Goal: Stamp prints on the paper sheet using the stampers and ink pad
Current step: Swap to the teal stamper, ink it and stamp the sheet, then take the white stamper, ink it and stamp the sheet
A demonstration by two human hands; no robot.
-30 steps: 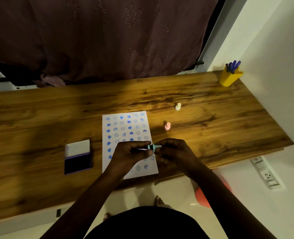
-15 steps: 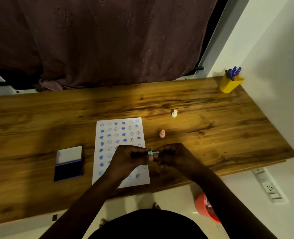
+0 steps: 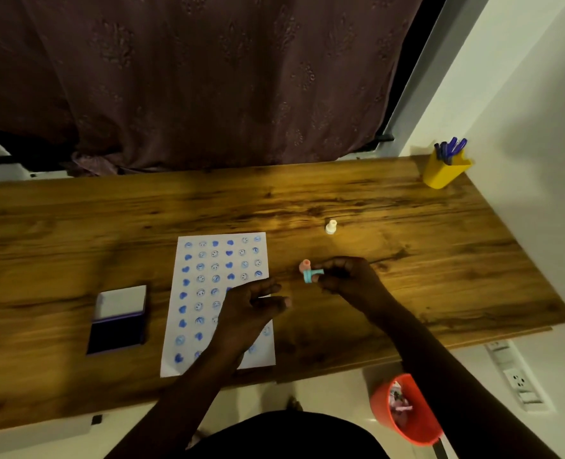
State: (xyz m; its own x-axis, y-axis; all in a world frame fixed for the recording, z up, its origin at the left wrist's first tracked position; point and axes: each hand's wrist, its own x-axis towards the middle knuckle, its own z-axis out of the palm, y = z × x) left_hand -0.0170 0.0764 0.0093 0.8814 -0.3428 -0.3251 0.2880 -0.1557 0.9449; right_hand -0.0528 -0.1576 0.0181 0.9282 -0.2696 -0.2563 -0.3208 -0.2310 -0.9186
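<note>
White rectangular paper sheet [image 3: 219, 303] lies flat on the brown wood-grain table [image 3: 440, 260], long side running away from the person, covered in rows of blue stamped prints: solid hearts and round smiley faces. Small teal plastic stamper [image 3: 309, 275], spool-shaped with a flared base, sits pinched sideways in the right hand [image 3: 347, 279], fingertips closed on it, just right of the sheet's edge. Pink plastic stamper [image 3: 305, 266] stands directly behind the teal one, touching or nearly so; cannot tell which. White knob-topped stamper [image 3: 330, 226] stands upright farther back, well apart. Left hand [image 3: 248, 313] hovers over the sheet's right half, fingers loosely spread, holding nothing. Dark purple ink pad [image 3: 117, 321] rests left of the sheet, lid flipped open, pale inside. Yellow plastic pen cup [image 3: 443, 172] with blue pens at the far right corner. Orange bin [image 3: 407, 412] on the floor below.
</note>
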